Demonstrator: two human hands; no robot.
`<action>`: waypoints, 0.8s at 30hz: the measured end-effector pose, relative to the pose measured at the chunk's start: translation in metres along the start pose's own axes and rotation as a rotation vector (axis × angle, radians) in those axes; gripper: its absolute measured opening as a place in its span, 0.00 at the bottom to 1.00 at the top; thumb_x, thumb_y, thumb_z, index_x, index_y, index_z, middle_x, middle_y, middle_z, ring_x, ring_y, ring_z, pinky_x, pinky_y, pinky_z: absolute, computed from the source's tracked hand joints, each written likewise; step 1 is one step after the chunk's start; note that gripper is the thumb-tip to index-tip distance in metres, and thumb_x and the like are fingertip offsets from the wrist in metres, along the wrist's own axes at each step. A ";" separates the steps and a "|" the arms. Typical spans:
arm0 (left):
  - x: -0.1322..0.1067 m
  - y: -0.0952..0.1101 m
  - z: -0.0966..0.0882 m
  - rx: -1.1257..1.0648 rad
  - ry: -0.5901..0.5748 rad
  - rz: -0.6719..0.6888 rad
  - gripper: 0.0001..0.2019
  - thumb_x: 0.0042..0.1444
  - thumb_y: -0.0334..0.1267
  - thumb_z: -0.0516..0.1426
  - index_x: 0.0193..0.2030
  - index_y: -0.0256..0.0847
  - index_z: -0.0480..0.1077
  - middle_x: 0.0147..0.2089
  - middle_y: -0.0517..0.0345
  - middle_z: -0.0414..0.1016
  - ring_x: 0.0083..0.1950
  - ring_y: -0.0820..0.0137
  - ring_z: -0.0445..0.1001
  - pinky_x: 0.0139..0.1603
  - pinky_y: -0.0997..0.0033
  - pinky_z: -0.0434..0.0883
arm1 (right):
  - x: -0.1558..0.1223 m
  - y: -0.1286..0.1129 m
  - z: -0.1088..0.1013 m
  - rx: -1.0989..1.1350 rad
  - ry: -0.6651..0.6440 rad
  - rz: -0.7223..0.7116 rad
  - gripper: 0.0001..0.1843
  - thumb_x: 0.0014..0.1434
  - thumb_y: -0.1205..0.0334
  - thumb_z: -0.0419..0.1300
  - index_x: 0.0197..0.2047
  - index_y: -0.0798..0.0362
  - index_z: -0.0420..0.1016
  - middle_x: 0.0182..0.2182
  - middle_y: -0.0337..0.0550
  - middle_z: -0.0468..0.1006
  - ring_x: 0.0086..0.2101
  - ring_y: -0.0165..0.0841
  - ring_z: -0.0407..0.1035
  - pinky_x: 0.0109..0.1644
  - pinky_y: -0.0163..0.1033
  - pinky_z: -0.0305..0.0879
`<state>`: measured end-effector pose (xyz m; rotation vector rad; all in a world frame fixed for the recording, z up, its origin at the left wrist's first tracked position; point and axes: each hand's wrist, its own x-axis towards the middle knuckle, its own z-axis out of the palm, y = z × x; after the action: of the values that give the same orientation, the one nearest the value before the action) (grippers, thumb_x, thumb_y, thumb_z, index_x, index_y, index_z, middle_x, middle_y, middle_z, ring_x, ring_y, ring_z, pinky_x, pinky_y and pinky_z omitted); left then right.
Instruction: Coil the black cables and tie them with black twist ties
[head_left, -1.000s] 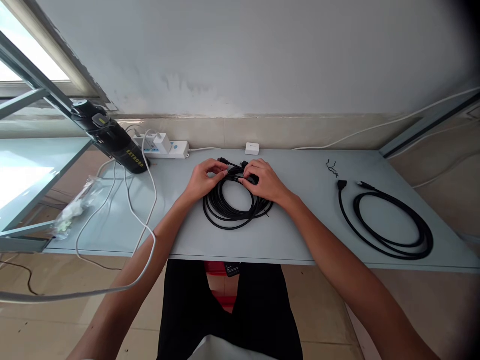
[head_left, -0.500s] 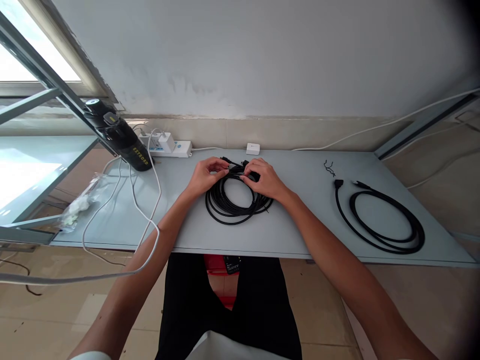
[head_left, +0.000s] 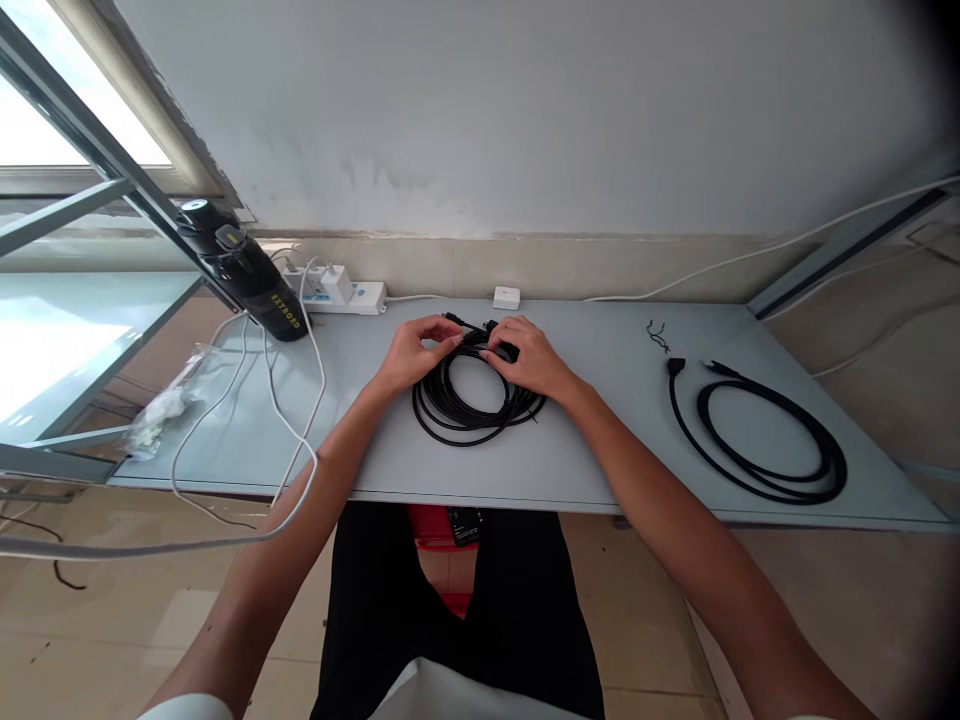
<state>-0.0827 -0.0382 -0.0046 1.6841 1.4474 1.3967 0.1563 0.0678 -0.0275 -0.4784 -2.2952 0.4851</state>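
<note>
A coiled black cable (head_left: 465,415) lies in the middle of the grey table (head_left: 600,460). My left hand (head_left: 415,352) pinches the far left part of the coil, near the loose plug ends. My right hand (head_left: 529,357) is curled over the far right part of the coil and grips its strands. Both hands rest at the back edge of the coil, close together.
A second, looser black cable coil (head_left: 765,440) lies at the right, with a small black twist tie (head_left: 659,335) behind it. A white power strip (head_left: 346,294), a small white box (head_left: 506,297), a black bottle (head_left: 247,275), white cords (head_left: 292,400) and a plastic bag (head_left: 161,410) lie at the left.
The view shifted slightly; both hands stay on the far side of the coil with only small finger movements.
</note>
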 end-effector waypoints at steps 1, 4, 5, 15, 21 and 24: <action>-0.001 0.002 0.001 0.010 0.001 0.003 0.14 0.63 0.50 0.70 0.46 0.43 0.85 0.47 0.50 0.89 0.49 0.59 0.85 0.60 0.55 0.79 | 0.000 0.000 0.000 0.001 0.000 0.000 0.09 0.69 0.59 0.69 0.36 0.48 0.76 0.42 0.48 0.82 0.46 0.46 0.73 0.54 0.55 0.71; -0.002 0.004 0.003 0.000 -0.019 -0.007 0.11 0.60 0.46 0.71 0.45 0.43 0.85 0.48 0.51 0.89 0.49 0.59 0.85 0.60 0.55 0.80 | 0.000 0.001 0.000 0.005 -0.006 0.003 0.08 0.69 0.59 0.69 0.37 0.48 0.77 0.43 0.49 0.82 0.46 0.47 0.73 0.54 0.55 0.71; -0.002 0.004 0.004 -0.007 -0.024 -0.009 0.11 0.59 0.44 0.71 0.45 0.43 0.85 0.48 0.51 0.89 0.49 0.59 0.85 0.60 0.55 0.80 | 0.000 0.000 0.000 0.005 -0.007 0.005 0.08 0.69 0.59 0.69 0.37 0.48 0.78 0.43 0.49 0.83 0.46 0.47 0.73 0.54 0.55 0.71; -0.001 -0.003 0.006 -0.029 -0.016 0.020 0.10 0.61 0.44 0.70 0.45 0.43 0.84 0.48 0.50 0.89 0.50 0.59 0.85 0.62 0.53 0.80 | 0.001 -0.003 -0.002 -0.007 -0.024 0.020 0.08 0.68 0.60 0.68 0.36 0.48 0.77 0.42 0.49 0.83 0.46 0.47 0.74 0.54 0.55 0.71; -0.001 -0.001 0.006 -0.122 0.033 -0.044 0.13 0.57 0.47 0.74 0.43 0.43 0.84 0.47 0.50 0.88 0.47 0.60 0.85 0.57 0.56 0.80 | 0.003 -0.006 -0.004 0.036 -0.038 0.021 0.09 0.67 0.60 0.69 0.34 0.48 0.76 0.42 0.49 0.84 0.46 0.47 0.75 0.56 0.56 0.71; 0.001 0.002 0.002 -0.218 0.008 -0.079 0.17 0.53 0.48 0.77 0.43 0.42 0.84 0.48 0.49 0.88 0.44 0.62 0.84 0.52 0.58 0.80 | 0.004 -0.012 -0.007 0.090 -0.045 -0.014 0.09 0.67 0.61 0.68 0.34 0.48 0.76 0.42 0.48 0.84 0.46 0.46 0.76 0.57 0.56 0.71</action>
<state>-0.0805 -0.0375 -0.0035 1.4710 1.2991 1.4611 0.1565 0.0608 -0.0151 -0.4114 -2.3065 0.5944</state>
